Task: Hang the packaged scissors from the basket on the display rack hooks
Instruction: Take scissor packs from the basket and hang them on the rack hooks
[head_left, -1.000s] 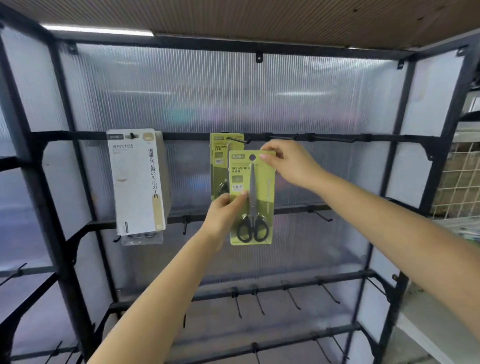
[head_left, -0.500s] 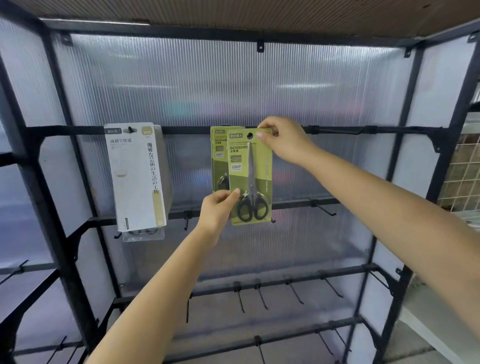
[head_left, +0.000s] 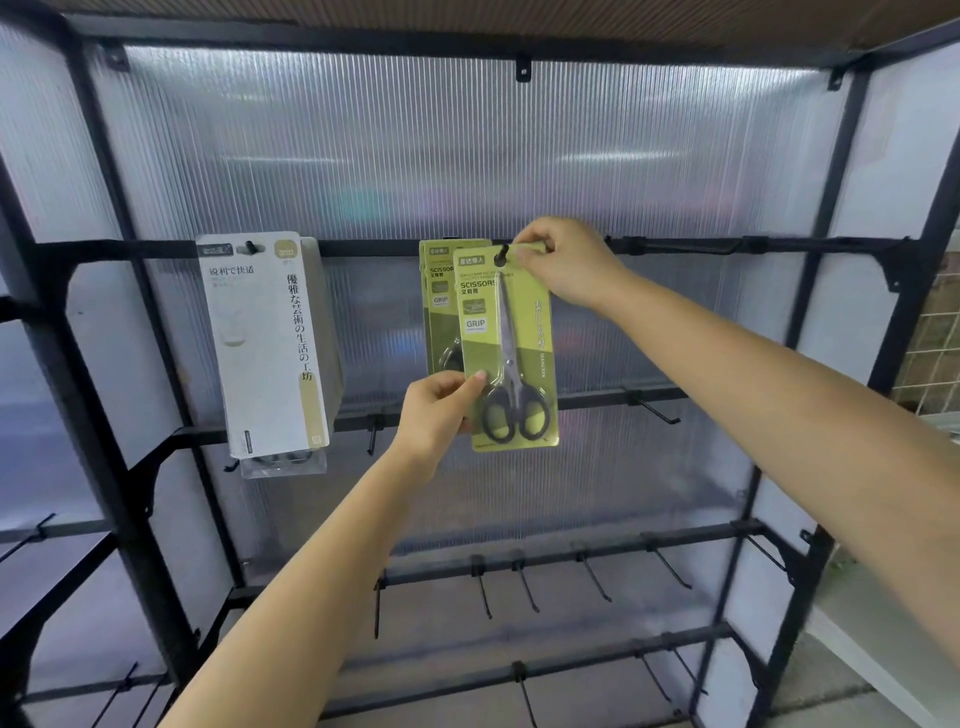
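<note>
Ribbed translucent plastic panels backed a black metal display rack (head_left: 156, 249) of crossbars and hooks, lit from above. Upper crossbar, near its middle: a green cardboard blister pack of black-handled scissors (head_left: 511, 353) hung with its punched hole over the tip of a black hook (head_left: 502, 254). Card not yet pushed fully back, by the look of it.

Right hand (head_left: 569, 262) pinched the card's top right corner beside the hole. Left hand (head_left: 441, 410) gripped the lower left edge, thumb on the front face near the handles.

Handling, judged: light, thin card, stiff enough to hold flat but apt to bend or tear at the hole if forced. Blister front probably slick. Best held at the card edges, as here, one hand near the hole to steer.

Look of it: olive-green front, "SCISSORS" and "GRIP" printed at left, steel blades pointing up, black loop handles at the bottom.

Just behind and left, more matching green scissor packs (head_left: 439, 306) on the same hook. Toward the crossbar's left end, a white boxed pack with dark vertical lettering (head_left: 265, 343). Basket not in view.
</note>
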